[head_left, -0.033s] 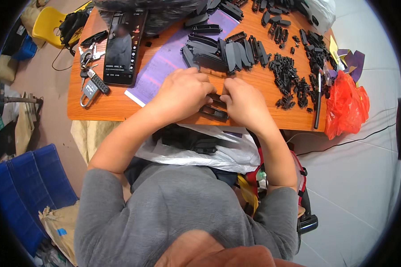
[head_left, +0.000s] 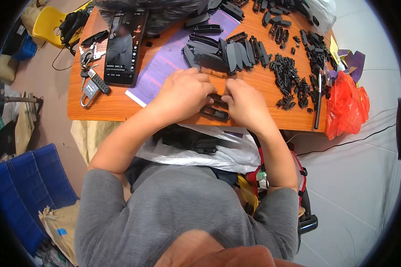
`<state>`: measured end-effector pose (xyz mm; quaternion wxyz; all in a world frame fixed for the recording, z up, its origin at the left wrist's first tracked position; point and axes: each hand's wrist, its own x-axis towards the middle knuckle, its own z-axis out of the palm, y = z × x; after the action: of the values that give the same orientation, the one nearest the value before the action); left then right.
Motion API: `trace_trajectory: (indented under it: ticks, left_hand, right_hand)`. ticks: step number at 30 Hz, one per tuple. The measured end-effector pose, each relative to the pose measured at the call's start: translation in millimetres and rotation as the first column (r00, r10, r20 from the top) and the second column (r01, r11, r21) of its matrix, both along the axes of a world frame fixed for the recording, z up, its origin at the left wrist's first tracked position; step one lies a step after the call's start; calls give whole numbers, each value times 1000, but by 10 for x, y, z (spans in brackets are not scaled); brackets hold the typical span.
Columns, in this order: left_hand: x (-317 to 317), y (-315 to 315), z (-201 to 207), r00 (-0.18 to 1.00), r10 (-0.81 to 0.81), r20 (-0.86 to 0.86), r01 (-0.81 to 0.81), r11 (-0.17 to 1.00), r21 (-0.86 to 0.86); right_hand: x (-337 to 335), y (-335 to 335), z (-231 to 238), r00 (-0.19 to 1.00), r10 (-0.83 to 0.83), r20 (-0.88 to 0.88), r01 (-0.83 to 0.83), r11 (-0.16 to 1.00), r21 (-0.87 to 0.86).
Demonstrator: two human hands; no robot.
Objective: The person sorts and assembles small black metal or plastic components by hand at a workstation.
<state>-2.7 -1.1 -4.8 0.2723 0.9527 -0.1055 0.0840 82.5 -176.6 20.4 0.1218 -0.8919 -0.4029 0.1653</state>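
At the table's near edge, my left hand and my right hand face each other. Their closed fingers pinch the two ends of a dark, narrow plastic piece, largely covered by the fingers. Just on the near side of it, a similar long black plastic casing lies on the wood, touching or very near the fingers. Beyond my hands, several long black plastic shells stand and lie in a close row. Whether tiny parts sit inside the piece cannot be made out.
Heaps of small black parts and a black pen lie on the right. A red plastic bag hangs at the right edge. Left are a phone, keys with a padlock and a purple sheet. A white bag rests over my lap.
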Motion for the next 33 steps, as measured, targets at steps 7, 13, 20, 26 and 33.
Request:
trace_trajectory:
  ticks: [7, 13, 20, 26, 33]
  left_hand:
    - [26, 48, -65, 998, -47, 47, 46, 999, 22]
    - [80, 53, -12, 997, -69, 29, 66, 993, 93]
    - [0, 151, 230, 993, -64, -103, 74, 992, 98]
    - [446, 148, 142, 986, 18, 166, -78, 928, 365]
    - [288, -23, 315, 987, -43, -154, 80, 968, 238]
  right_hand:
    - [-43, 33, 3, 998, -68, 3, 68, 997, 31]
    - [-63, 64, -21, 994, -95, 46, 93, 994, 50]
    - [-45, -585, -67, 893, -390, 223, 282, 874, 396]
    - [209, -1241, -85, 791, -437, 429, 414, 898, 151]
    - [200, -993, -65, 854, -475, 211, 333, 812, 479]
